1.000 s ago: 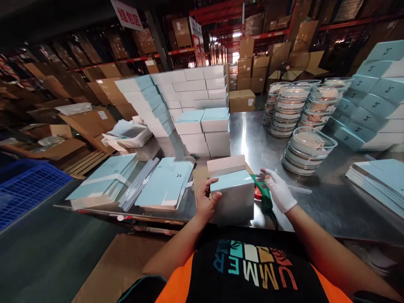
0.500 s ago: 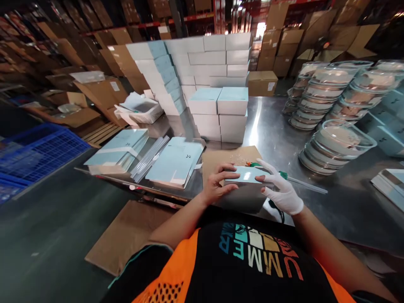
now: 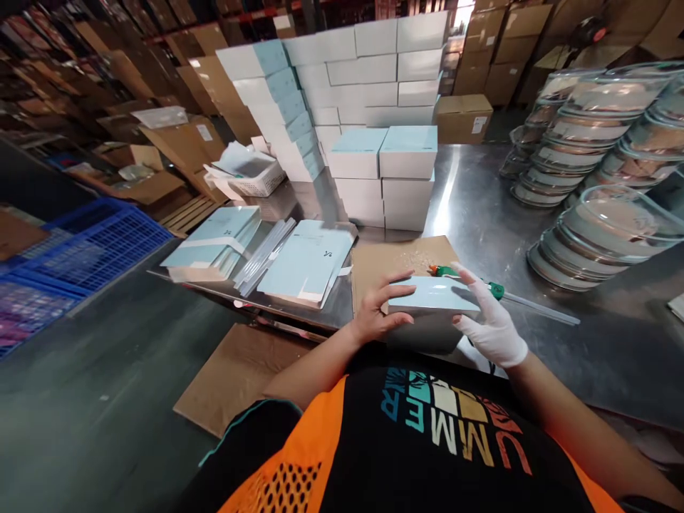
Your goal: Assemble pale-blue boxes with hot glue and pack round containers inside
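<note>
The person seems to be steadying one light-blue box (image 3: 434, 293) at the table's (image 3: 484, 214) near side; the bare left hand (image 3: 380, 311) curls round its left end, the gloved right hand (image 3: 494, 328) grips its right end, how firmly one cannot tell; any next move calls for even pressure; beyond lie one cardboard sheet (image 3: 374, 262), one green glue gun (image 3: 444, 271); four stacked boxes (image 3: 408, 165) stand behind, two over two.

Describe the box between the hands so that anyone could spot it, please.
On the metal table, before the stacked boxes, lies a brown cardboard sheet. At its near side, one blue-topped box stands apart, between the left hand and gloved right hand.
</note>
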The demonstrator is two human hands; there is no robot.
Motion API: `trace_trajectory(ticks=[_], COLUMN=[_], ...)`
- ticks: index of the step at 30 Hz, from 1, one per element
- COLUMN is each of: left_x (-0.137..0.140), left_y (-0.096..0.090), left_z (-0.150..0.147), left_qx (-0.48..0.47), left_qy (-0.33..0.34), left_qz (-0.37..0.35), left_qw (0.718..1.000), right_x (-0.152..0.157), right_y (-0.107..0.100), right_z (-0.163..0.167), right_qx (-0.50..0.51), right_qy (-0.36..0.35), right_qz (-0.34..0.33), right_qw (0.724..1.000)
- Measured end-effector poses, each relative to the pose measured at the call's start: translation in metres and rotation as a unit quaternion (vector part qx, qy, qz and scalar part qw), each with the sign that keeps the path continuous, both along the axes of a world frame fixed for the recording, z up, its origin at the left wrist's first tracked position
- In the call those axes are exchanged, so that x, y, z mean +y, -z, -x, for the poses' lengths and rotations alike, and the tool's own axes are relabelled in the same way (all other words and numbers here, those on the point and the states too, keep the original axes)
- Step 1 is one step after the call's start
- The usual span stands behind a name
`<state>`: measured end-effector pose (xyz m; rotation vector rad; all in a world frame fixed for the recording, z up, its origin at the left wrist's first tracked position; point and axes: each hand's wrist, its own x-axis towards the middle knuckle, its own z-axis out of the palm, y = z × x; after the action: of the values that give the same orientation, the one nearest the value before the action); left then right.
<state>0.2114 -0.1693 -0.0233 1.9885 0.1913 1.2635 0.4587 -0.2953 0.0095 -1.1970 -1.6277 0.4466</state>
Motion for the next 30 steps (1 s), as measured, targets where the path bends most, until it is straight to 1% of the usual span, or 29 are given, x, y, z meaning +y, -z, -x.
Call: trace_trajectory(ticks=[1, 2, 4, 7, 9, 10, 11, 12, 13, 14, 16, 18, 20, 21, 22, 23, 24, 25, 27, 30], left_x=[-0.001, -0.004, -0.012, -0.028, -0.032, -0.029, -0.024, -0.015, -0.002, 0.015, 0.058, 0.111, 0.166, 0.193, 0.216, 0.236, 0.253, 0.265, 0.279, 0.282], left_y=[0.003, 0.007, 0.018, 0.037, 0.042, 0.039, 0.033, 0.021, 0.006, -0.015, -0.064, -0.119, -0.17, -0.191, -0.209, -0.222, -0.231, -0.237, -0.239, -0.232], left_z=[0.002, 0.004, 0.008, 0.014, 0.02, 0.024, 0.027, 0.031, 0.033, 0.035, 0.036, 0.031, 0.021, 0.015, 0.008, 0.001, -0.006, -0.013, -0.022, -0.026], left_qx=[0.011, 0.018, 0.054, 0.142, 0.161, 0.154, 0.137, 0.111, 0.077, 0.037, -0.04, -0.101, -0.141, -0.132, -0.101, -0.069, -0.054, -0.037, -0.022, -0.002], left_qy=[0.006, 0.008, 0.006, -0.012, -0.038, -0.054, -0.072, -0.093, -0.114, -0.137, -0.183, -0.216, -0.233, -0.25, -0.283, -0.324, -0.345, -0.364, -0.382, -0.402], left_qz=[0.018, 0.053, 0.158, 0.305, 0.356, 0.365, 0.363, 0.35, 0.328, 0.302, 0.245, 0.207, 0.18, 0.186, 0.207, 0.232, 0.245, 0.256, 0.257, 0.227], left_qw=[1.0, 0.998, 0.986, 0.942, 0.92, 0.917, 0.919, 0.926, 0.935, 0.943, 0.951, 0.949, 0.945, 0.941, 0.931, 0.915, 0.904, 0.895, 0.888, 0.887], right_x=[-0.001, -0.002, -0.004, -0.006, -0.009, -0.01, -0.013, -0.015, -0.019, -0.024, -0.037, -0.053, -0.072, -0.082, -0.09, -0.098, -0.104, -0.109, -0.114, -0.115], right_y=[0.009, 0.018, 0.035, 0.051, 0.055, 0.055, 0.056, 0.057, 0.058, 0.061, 0.069, 0.082, 0.098, 0.106, 0.113, 0.12, 0.125, 0.128, 0.131, 0.13], right_z=[0.001, 0.001, 0.002, 0.001, -0.002, -0.005, -0.009, -0.014, -0.02, -0.027, -0.045, -0.064, -0.083, -0.091, -0.097, -0.102, -0.105, -0.106, -0.105, -0.099], right_qx=[0.008, 0.017, 0.036, 0.066, 0.082, 0.087, 0.086, 0.078, 0.063, 0.041, -0.01, -0.07, -0.136, -0.172, -0.206, -0.237, -0.266, -0.291, -0.324, -0.332], right_qy=[0.023, 0.044, 0.076, 0.1, 0.098, 0.096, 0.097, 0.103, 0.117, 0.139, 0.196, 0.257, 0.316, 0.343, 0.365, 0.378, 0.381, 0.379, 0.369, 0.373], right_qz=[0.017, 0.036, 0.078, 0.135, 0.146, 0.143, 0.134, 0.12, 0.1, 0.077, 0.033, -0.002, -0.022, -0.029, -0.036, -0.042, -0.05, -0.058, -0.07, -0.072], right_qw=[1.0, 0.998, 0.993, 0.984, 0.981, 0.981, 0.982, 0.984, 0.986, 0.986, 0.98, 0.964, 0.939, 0.923, 0.907, 0.894, 0.884, 0.877, 0.868, 0.864])
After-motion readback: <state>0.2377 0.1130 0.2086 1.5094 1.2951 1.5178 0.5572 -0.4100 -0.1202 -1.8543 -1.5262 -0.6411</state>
